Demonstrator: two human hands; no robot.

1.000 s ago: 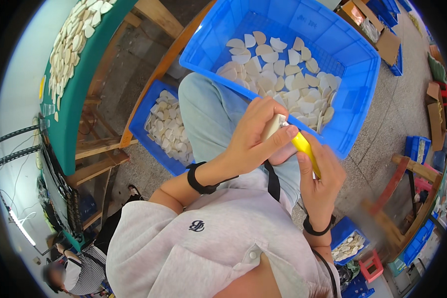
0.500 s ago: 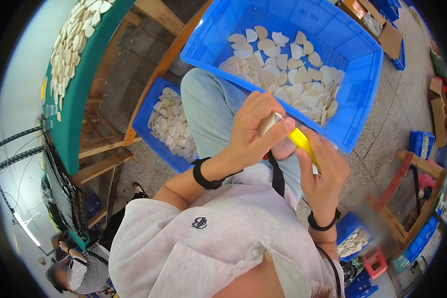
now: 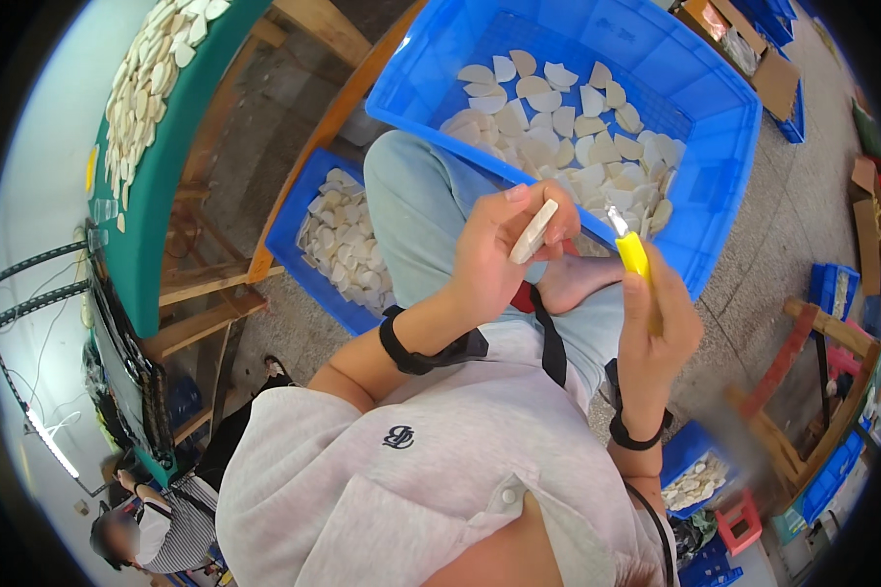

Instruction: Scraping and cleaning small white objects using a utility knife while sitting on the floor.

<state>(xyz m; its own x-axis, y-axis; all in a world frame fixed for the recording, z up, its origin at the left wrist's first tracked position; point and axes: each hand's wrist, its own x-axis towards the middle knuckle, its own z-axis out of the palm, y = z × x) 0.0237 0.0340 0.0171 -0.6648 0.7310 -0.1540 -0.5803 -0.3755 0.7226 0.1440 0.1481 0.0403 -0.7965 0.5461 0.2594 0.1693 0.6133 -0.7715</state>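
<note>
My left hand (image 3: pixel 499 245) is closed around a pale, flat piece (image 3: pixel 534 233), holding it edge-up between thumb and fingers. In my right hand (image 3: pixel 659 313) is a yellow-handled knife (image 3: pixel 632 252), its short metal blade pointing up and away from me. The blade and the piece are apart. Just beyond both hands, a large blue crate (image 3: pixel 700 210) holds many pale, half-round flat pieces (image 3: pixel 597 152), spread over its bottom and heaped at the near side. What the pieces are made of, I cannot tell.
A smaller blue crate (image 3: pixel 286 230) of similar pieces stands left of my knee. A green-covered table (image 3: pixel 181 161) at far left bears another heap. Low at right are a blue crate (image 3: pixel 685 504) and a red stool (image 3: pixel 739 523). Another person (image 3: pixel 166 523) is at lower left.
My hands have moved apart. The knife has come away from the piece to the right and now points upward, while my left hand has turned the piece edge-up.
</note>
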